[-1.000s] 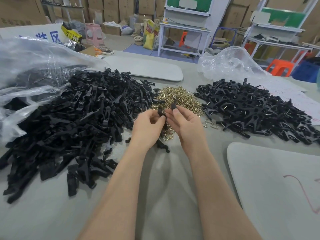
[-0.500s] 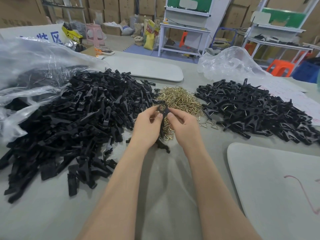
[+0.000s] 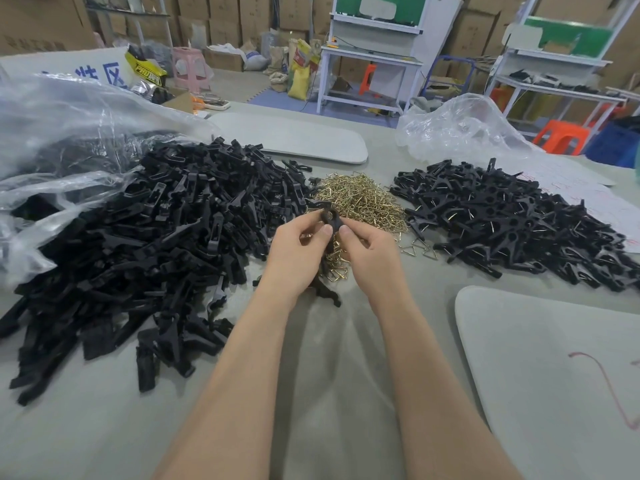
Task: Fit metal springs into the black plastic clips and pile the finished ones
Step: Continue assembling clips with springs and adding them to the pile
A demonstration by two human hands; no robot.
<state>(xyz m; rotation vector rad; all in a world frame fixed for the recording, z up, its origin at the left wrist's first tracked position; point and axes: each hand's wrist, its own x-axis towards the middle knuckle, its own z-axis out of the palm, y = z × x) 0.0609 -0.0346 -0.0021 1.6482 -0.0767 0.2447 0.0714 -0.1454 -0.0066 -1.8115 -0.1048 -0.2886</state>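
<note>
Since the heap of unassembled black plastic clip pieces [image 3: 149,244] on the left, spilling out of a crumpled clear plastic bag [image 3: 69,126], is bigger than the finished pile, I judge the task well short of halfway.

At centre the left hand [image 3: 298,251] pinches one black plastic clip [image 3: 329,216] between thumb and curled fingers. The clip is held up over the near edge of the spring pile. The right hand [image 3: 370,251] pinches the same clip from the other side, thumb tip on it. Cannot tell if a spring is seated in it; likely mid-fit.

A loose black clip part [image 3: 325,291] lies on the table under the hands. Behind the hands is a pile of brass-coloured bent wire springs [image 3: 360,199], with plenty left and a few strays beside it. To the right is a pile of finished black clips with wire showing [image 3: 512,220], well apart from the hands.

The surface is a grey-green cloth-covered table [image 3: 329,393]. A rounded grey pad [image 3: 554,375] is near right, and another grey pad [image 3: 301,136] is at the far middle. A second clear plastic bag [image 3: 460,129] lies behind the finished pile.

The room is a warehouse with stacked cardboard boxes [image 3: 41,22], a pink plastic stool [image 3: 190,71], white metal workbenches [image 3: 370,64] and an orange plastic stool [image 3: 561,136].
</note>
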